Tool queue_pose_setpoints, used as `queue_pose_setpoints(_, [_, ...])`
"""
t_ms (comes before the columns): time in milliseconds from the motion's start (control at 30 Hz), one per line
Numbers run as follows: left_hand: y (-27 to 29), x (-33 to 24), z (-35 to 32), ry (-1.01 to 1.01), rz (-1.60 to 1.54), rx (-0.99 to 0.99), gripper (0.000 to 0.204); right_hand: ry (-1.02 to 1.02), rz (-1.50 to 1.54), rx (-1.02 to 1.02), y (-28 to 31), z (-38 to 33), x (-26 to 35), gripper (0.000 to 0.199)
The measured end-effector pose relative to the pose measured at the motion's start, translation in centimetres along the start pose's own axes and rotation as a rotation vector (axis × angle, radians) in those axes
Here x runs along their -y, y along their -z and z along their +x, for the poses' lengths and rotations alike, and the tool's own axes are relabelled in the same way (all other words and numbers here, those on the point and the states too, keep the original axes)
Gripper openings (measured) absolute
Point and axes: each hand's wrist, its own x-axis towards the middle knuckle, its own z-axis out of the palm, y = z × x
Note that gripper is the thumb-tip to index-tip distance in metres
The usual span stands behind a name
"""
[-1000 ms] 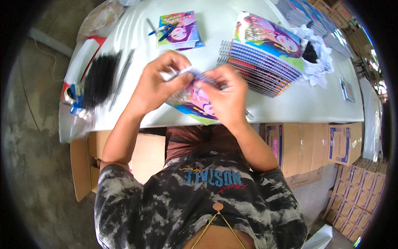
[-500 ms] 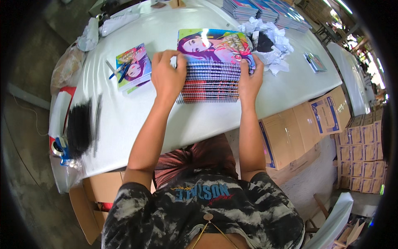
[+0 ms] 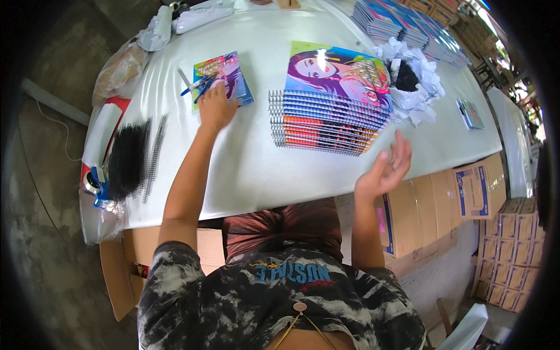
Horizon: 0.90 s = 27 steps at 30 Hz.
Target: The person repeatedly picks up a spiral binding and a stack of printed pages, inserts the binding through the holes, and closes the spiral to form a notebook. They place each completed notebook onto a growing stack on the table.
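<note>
My left hand (image 3: 218, 109) reaches over the near edge of a small stack of loose illustrated covers (image 3: 238, 76), its fingers slightly bent on top and beside blue pens (image 3: 201, 86). No grip shows there. To its right is a stack of spiral notebooks (image 3: 335, 73), fanned so that several wire-bound edges show in rows. The top cover carries a drawn figure with long purple hair. My right hand (image 3: 385, 172) hovers at the table's front edge, below the notebooks' right corner, palm up, fingers apart and holding nothing.
Black spiral wires (image 3: 131, 157) lie at the left, near a blue tape dispenser (image 3: 99, 185). Crumpled white paper (image 3: 423, 87) holds something black right of the notebooks. More stacked notebooks (image 3: 402, 26) are at the back right. Cardboard boxes (image 3: 423, 207) stand below the right table edge.
Both hands have left the notebook stack. My left hand moved left onto the small covers; my right hand came back toward me and opened. The view has shifted, too.
</note>
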Motion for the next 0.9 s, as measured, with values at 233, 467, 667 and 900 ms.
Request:
queue_pose_setpoints(233, [1.8,3.3,2.6,-0.034,-0.287,0.233,0.028,0.081,0.185,0.232,-1.1,-4.8,3.8,0.026])
queue_pose_setpoints(467, [13.6,3.0,7.6,0.369,-1.092,-0.289,0.024,-0.072,0.379,0.432,-4.4,-2.8,7.3,0.039])
queue_pose_setpoints(667, [22.0,2.5,-4.6,-0.366,-1.46,0.03,0.022,-0.346,0.743,0.449,-7.1,-0.4,11.7,0.045])
queue_pose_setpoints(900, [14.8,-0.4,-14.4,0.743,-1.177,0.611,0.024,-0.74,0.497,0.951,-4.8,-7.0,3.8,0.014])
